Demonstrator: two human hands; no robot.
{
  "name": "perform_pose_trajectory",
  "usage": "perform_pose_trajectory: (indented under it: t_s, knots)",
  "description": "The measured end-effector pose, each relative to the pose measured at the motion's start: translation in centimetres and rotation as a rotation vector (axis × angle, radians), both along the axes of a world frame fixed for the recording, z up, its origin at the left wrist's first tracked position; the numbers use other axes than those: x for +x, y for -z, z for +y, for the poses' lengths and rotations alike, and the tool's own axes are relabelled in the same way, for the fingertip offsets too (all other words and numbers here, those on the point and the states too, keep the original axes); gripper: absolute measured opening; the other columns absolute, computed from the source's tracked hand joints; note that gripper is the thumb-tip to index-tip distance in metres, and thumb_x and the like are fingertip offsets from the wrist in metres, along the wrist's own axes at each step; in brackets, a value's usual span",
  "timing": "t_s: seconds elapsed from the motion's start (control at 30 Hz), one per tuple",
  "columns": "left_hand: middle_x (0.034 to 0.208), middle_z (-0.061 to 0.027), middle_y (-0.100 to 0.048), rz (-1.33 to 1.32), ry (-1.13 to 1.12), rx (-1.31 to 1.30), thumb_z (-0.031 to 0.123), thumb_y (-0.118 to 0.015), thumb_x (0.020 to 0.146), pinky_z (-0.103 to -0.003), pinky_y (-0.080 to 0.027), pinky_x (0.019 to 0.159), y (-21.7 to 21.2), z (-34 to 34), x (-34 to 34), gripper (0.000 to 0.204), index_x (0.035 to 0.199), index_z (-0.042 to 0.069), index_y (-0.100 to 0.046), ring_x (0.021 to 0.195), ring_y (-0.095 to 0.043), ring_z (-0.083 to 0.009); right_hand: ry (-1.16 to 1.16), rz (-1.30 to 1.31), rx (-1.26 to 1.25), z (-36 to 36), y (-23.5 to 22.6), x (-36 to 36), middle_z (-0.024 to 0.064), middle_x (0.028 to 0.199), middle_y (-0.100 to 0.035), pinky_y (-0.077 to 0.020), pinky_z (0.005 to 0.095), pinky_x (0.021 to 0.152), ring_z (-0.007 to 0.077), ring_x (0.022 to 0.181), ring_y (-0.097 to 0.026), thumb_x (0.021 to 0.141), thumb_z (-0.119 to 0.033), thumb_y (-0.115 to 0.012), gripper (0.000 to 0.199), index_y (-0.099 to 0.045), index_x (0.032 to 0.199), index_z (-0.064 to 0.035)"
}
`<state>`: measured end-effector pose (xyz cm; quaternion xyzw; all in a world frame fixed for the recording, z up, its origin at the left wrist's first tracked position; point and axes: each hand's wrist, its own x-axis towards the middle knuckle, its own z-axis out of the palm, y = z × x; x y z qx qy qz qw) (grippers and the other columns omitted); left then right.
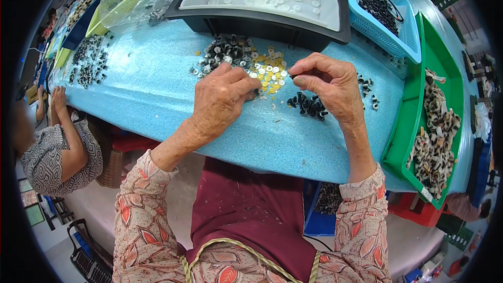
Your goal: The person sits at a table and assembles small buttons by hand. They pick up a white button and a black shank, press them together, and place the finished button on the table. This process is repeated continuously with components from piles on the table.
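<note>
Two hands work over the speckled blue surface [157,89]. The right hand [335,86] has its fingers pinched shut on a tiny black plastic piece [296,79], held just above a small heap of black pieces [309,106]. The left hand [222,97] rests curled beside a scatter of yellow and white round discs [268,69]; whether its fingers hold anything I cannot tell. Keeping the pinch light at the fingertips seems wise. A black tray [262,21] holds white discs, a light-blue basket [403,31] dark pieces, a green tray [414,105] spotted fabric bits.
</note>
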<state>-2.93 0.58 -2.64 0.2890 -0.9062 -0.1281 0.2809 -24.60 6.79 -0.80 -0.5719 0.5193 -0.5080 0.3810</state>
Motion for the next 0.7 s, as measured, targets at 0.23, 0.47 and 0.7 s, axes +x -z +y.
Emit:
perform_pose_trajectory:
  t_s: [0.23,0.47,0.7]
  knots:
    - [0.08,-0.0071,-0.064,0.14,0.113,0.081,-0.002,-0.067,0.071,-0.03,-0.051,0.063,-0.5,-1.2,-1.6,0.015,0.084,0.006,-0.068,0.073,-0.062,-0.0201,-0.043,-0.245,0.163,0.1,0.0,0.0,0.0016,0.077,-0.066,-0.0495,0.0194,0.063,0.0061,0.068,-0.06,0.077,0.0,-0.067,0.015,-0.068,0.091,-0.0001]
    - [0.082,-0.0074,-0.066,0.364,0.18,0.353,-0.006,-0.06,0.08,-0.025,-0.053,0.066,-0.9,-1.2,-3.3,0.011,0.088,0.0,-0.065,0.074,-0.065,-0.0137,-0.031,-0.205,0.208,0.0,-0.1,-0.1,0.0004,0.077,-0.065,-0.049,0.0192,0.064,0.0051,0.07,-0.06,0.076,0.0,-0.069,0.015,-0.066,0.091,-0.0003]
    - [0.079,-0.0048,-0.066,0.509,0.125,0.743,-0.005,-0.059,0.083,-0.022,-0.051,0.065,-0.1,-1.0,-3.7,0.01,0.09,0.0,-0.064,0.074,-0.064,-0.0102,-0.054,-0.24,0.244,-0.3,0.2,-0.1,-0.0007,0.08,-0.063,-0.049,0.0188,0.066,0.0042,0.072,-0.059,0.076,0.002,-0.069,0.018,-0.065,0.093,-0.0004]
